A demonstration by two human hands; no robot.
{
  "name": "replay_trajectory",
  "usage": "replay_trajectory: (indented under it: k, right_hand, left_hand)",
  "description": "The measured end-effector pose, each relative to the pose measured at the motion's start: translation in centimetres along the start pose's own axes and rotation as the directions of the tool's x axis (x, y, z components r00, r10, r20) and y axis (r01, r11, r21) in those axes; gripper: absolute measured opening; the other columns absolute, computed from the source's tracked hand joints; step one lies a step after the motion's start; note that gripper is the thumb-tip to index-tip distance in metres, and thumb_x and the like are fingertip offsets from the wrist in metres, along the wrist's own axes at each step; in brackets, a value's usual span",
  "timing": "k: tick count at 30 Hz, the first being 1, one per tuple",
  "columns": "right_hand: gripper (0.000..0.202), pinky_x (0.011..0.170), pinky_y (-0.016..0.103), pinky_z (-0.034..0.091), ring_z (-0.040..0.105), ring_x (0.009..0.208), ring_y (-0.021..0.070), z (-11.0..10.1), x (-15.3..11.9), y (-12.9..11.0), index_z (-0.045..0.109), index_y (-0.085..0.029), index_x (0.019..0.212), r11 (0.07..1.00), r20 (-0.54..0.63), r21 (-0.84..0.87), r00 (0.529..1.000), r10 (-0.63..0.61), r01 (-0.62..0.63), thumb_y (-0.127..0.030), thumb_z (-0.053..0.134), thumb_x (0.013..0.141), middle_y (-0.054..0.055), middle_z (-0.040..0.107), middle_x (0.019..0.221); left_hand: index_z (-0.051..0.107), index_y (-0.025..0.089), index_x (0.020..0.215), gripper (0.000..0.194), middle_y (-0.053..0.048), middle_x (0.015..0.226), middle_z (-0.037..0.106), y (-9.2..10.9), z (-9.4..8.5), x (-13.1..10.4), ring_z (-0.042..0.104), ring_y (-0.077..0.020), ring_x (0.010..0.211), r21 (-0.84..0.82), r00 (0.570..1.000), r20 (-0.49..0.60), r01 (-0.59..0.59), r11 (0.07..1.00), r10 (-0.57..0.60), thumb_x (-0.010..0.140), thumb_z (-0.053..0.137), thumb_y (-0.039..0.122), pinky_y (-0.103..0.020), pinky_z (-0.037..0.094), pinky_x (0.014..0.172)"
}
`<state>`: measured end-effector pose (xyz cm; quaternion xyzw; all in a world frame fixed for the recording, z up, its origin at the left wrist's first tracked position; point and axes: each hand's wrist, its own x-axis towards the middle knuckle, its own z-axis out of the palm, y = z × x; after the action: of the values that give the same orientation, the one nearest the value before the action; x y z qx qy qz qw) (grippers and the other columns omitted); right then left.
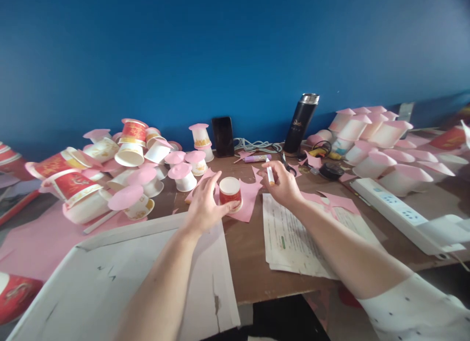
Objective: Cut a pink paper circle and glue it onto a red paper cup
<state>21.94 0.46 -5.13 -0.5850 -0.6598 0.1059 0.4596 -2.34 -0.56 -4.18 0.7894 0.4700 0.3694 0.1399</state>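
Observation:
A red and white paper cup (230, 192) stands upside down on a cut sheet of pink paper (249, 196), its pale base facing up. My left hand (207, 201) steadies this cup from the left, thumb across its front and fingers along its far left side. To the right, my right hand (282, 184) grips a slim white stick (270, 173) with an orange end, held upright above the table; its exact kind is unclear. Just behind that hand lies a purple tube (257, 158). Printed sheets (290, 238) are under my right forearm.
Several paper cups with pink tops (134, 196) are heaped at left, others (400, 177) at right. A phone (223, 137) and black flask (301, 123) stand by the blue wall. A power strip (400, 209) lies right; a white box (121, 277) is front left.

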Motion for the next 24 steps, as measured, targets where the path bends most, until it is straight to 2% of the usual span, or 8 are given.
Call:
replay_trajectory:
  k: [2, 5, 7, 10, 14, 17, 20, 24]
  right_hand:
    - [0.024, 0.057, 0.027, 0.051, 0.065, 0.058, 0.014, -0.1, 0.0, -0.3, 0.055, -0.024, 0.109, 0.996, 0.02, 0.085, 1.0, 0.024, -0.026, -0.036, 0.05, 0.088, 0.002, 0.071, 0.085]
    - [0.033, 0.052, 0.025, 0.049, 0.061, 0.052, 0.0124, -0.5, 0.0, -1.0, 0.059, -0.02, 0.109, 0.978, 0.083, 0.2, 0.996, 0.036, -0.052, -0.044, 0.046, 0.091, 0.001, 0.068, 0.072]
    - [0.035, 0.053, 0.024, 0.049, 0.062, 0.059, 0.0131, -0.8, -0.1, -1.6, 0.065, -0.018, 0.103, 0.968, 0.117, 0.249, 0.993, -0.005, -0.025, -0.047, 0.051, 0.089, 0.003, 0.068, 0.074]
    - [0.029, 0.058, 0.024, 0.048, 0.062, 0.069, 0.0135, -1.2, -0.5, -2.5, 0.07, -0.018, 0.091, 0.948, 0.192, 0.317, 0.976, -0.105, 0.039, -0.044, 0.059, 0.085, 0.004, 0.07, 0.089]
    - [0.027, 0.058, 0.025, 0.047, 0.06, 0.065, 0.0132, -1.4, -1.0, -3.6, 0.07, -0.018, 0.082, 0.921, 0.349, 0.384, 0.914, -0.206, 0.061, -0.042, 0.06, 0.084, 0.002, 0.068, 0.077]
    - [0.025, 0.059, 0.025, 0.048, 0.06, 0.066, 0.0135, -1.5, -1.2, -4.3, 0.071, -0.018, 0.081, 0.928, 0.435, 0.36, 0.864, -0.255, 0.092, -0.04, 0.061, 0.083, 0.002, 0.069, 0.074]
    - [0.021, 0.059, 0.024, 0.049, 0.062, 0.067, 0.0135, -1.2, -1.5, -4.7, 0.072, -0.019, 0.087, 0.934, 0.493, 0.335, 0.822, -0.284, 0.121, -0.036, 0.062, 0.082, 0.003, 0.071, 0.08]
    - [0.02, 0.07, 0.026, 0.052, 0.066, 0.078, 0.015, -0.5, -2.0, -4.3, 0.072, -0.022, 0.097, 0.905, 0.518, 0.359, 0.758, -0.396, 0.227, -0.03, 0.061, 0.083, 0.004, 0.073, 0.093]
  left_hand:
    - [0.042, 0.021, 0.136, 0.071, -0.012, 0.136, 0.051, 0.2, -0.4, 0.0, 0.044, -0.0281, 0.128, -0.029, 0.997, -0.064, -0.036, 0.999, 0.034, 0.075, 0.066, 0.05, -0.046, 0.038, 0.105]
    - [0.053, 0.024, 0.127, 0.046, -0.008, 0.129, 0.057, 0.5, -0.8, 0.2, 0.049, -0.0235, 0.124, -0.015, 0.975, -0.155, -0.164, 0.986, 0.16, 0.084, 0.059, 0.04, -0.042, 0.039, 0.106]
    - [0.06, 0.026, 0.119, 0.035, -0.005, 0.125, 0.061, 0.6, -0.7, 0.2, 0.053, -0.0227, 0.118, 0.038, 0.957, -0.149, -0.247, 0.968, 0.25, 0.086, 0.057, 0.036, -0.043, 0.04, 0.104]
    - [0.067, 0.027, 0.107, 0.024, -0.002, 0.115, 0.067, 0.5, -0.5, 0.3, 0.058, -0.022, 0.109, 0.105, 0.936, -0.108, -0.325, 0.94, 0.335, 0.087, 0.056, 0.033, -0.043, 0.044, 0.097]
    - [0.07, 0.027, 0.099, 0.02, -0.001, 0.102, 0.072, 0.5, -0.3, 0.4, 0.061, -0.0209, 0.1, 0.124, 0.933, -0.085, -0.339, 0.933, 0.351, 0.088, 0.054, 0.033, -0.041, 0.047, 0.091]
    - [0.07, 0.027, 0.101, 0.021, -0.001, 0.1, 0.073, 0.5, -0.3, 0.5, 0.062, -0.0207, 0.099, 0.109, 0.933, -0.079, -0.341, 0.934, 0.35, 0.088, 0.054, 0.033, -0.041, 0.048, 0.089]
    - [0.07, 0.027, 0.103, 0.022, -0.001, 0.102, 0.072, 0.5, -0.4, 0.5, 0.062, -0.0206, 0.1, 0.097, 0.936, -0.058, -0.342, 0.935, 0.348, 0.089, 0.054, 0.031, -0.041, 0.048, 0.09]
    - [0.07, 0.027, 0.103, 0.022, -0.001, 0.103, 0.073, 0.6, -0.4, 0.5, 0.062, -0.0208, 0.1, 0.092, 0.939, -0.054, -0.335, 0.938, 0.341, 0.089, 0.054, 0.03, -0.041, 0.047, 0.09]
